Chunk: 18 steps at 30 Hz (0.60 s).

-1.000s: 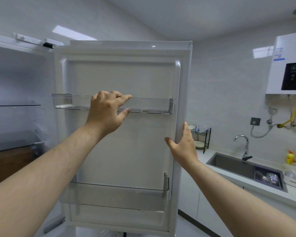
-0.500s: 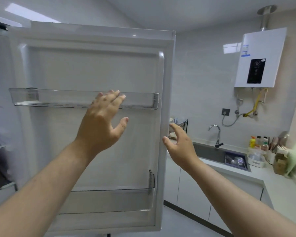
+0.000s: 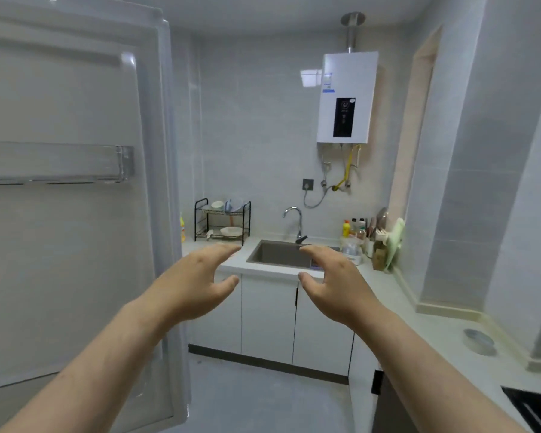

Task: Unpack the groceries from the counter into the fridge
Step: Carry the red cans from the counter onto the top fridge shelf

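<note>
The white fridge door point(image 3: 75, 229) stands wide open on the left, showing its inner side with a clear door shelf point(image 3: 57, 164). My left hand point(image 3: 197, 282) and my right hand point(image 3: 338, 285) hang in mid-air in front of me, fingers spread and relaxed, touching nothing. Both are clear of the door edge. Beyond them runs the pale counter point(image 3: 397, 295) with its sink point(image 3: 281, 254). Bottles and packets point(image 3: 356, 235) stand at the counter's back corner. The fridge interior is out of view.
A black dish rack point(image 3: 222, 221) with bowls stands left of the tap point(image 3: 295, 220). A water heater point(image 3: 345, 98) hangs on the wall. A round lid point(image 3: 480, 340) lies on the right counter, a dark hob corner point(image 3: 534, 407) at bottom right. White cabinets point(image 3: 269, 320) are below.
My view has swung right, from the fridge door toward the sink and counter. Both hands have left the door and its shelf and now hang free in front of me.
</note>
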{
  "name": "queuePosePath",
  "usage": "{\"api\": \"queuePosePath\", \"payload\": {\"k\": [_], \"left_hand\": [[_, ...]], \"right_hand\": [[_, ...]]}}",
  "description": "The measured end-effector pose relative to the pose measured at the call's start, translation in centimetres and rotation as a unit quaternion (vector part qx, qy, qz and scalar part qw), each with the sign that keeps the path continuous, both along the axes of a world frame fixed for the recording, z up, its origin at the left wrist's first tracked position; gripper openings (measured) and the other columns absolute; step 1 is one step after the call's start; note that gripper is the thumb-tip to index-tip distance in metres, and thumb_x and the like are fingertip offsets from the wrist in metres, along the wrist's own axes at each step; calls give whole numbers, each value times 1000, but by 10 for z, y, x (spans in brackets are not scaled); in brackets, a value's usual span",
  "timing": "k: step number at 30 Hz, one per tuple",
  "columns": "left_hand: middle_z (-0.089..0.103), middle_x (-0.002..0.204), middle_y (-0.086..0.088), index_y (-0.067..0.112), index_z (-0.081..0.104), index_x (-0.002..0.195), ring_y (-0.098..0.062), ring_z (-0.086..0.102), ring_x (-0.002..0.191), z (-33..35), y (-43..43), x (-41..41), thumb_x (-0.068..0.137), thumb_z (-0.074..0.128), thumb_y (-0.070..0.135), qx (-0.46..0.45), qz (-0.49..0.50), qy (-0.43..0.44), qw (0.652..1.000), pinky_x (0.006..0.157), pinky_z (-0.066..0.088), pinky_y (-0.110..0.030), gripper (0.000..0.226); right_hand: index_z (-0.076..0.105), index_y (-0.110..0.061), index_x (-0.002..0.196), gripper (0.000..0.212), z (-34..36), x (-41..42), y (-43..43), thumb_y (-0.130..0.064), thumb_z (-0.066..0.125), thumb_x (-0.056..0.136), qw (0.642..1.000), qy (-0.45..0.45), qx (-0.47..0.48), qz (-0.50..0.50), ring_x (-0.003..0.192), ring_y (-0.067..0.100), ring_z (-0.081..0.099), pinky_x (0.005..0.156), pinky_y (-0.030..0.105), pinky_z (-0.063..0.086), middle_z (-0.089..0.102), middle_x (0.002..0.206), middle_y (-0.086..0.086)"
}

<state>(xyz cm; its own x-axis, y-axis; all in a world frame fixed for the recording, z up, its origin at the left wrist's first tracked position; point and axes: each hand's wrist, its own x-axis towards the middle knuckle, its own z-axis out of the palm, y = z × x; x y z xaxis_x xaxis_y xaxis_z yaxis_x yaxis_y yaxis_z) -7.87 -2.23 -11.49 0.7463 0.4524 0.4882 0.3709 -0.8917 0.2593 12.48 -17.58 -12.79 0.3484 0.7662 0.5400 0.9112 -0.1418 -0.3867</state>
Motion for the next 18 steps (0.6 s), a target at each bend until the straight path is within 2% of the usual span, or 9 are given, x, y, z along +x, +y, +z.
{"api": "queuePosePath", "payload": {"k": [2, 5, 8, 14, 18], "left_hand": [[37, 154, 12, 32, 34, 149, -7, 31, 142, -6, -13, 32, 96, 55, 30, -25, -9, 10, 1000, 116, 28, -31, 58], [36, 154, 10, 31, 35, 149, -8, 28, 143, -11, -41, 79, 96, 55, 30, -43, -25, 17, 999, 115, 25, -29, 57], [41, 151, 10, 31, 39, 146, -7, 34, 139, -13, -71, 121, 95, 57, 32, -51, -55, 19, 997, 112, 28, -28, 54], [46, 146, 12, 31, 42, 144, -7, 41, 133, -11, -125, 195, 94, 59, 31, -53, -112, 12, 992, 106, 32, -24, 53], [47, 146, 11, 31, 44, 143, -7, 44, 131, -14, -159, 248, 94, 58, 33, -64, -148, 16, 987, 107, 38, -29, 51]], "right_hand": [[48, -22, 143, 51, 1, 24, -26, -27, 60, 93, 1000, 10, -6, -25, 133, 10, 45, 111, 26, 35, 51, 145, -6], [49, -23, 142, 50, 1, 61, -66, -28, 59, 93, 998, 23, -13, -58, 133, 8, 44, 106, 17, 29, 51, 144, -8], [47, -24, 143, 49, -1, 92, -107, -29, 58, 95, 995, 32, -17, -90, 134, 9, 43, 102, 17, 27, 50, 145, -9], [46, -26, 144, 50, -8, 144, -185, -30, 57, 96, 987, 42, -28, -150, 137, 11, 41, 107, 22, 30, 47, 148, -9], [44, -27, 144, 49, -7, 171, -237, -30, 56, 97, 978, 46, -44, -199, 138, 12, 39, 111, 28, 32, 45, 149, -10]]}}
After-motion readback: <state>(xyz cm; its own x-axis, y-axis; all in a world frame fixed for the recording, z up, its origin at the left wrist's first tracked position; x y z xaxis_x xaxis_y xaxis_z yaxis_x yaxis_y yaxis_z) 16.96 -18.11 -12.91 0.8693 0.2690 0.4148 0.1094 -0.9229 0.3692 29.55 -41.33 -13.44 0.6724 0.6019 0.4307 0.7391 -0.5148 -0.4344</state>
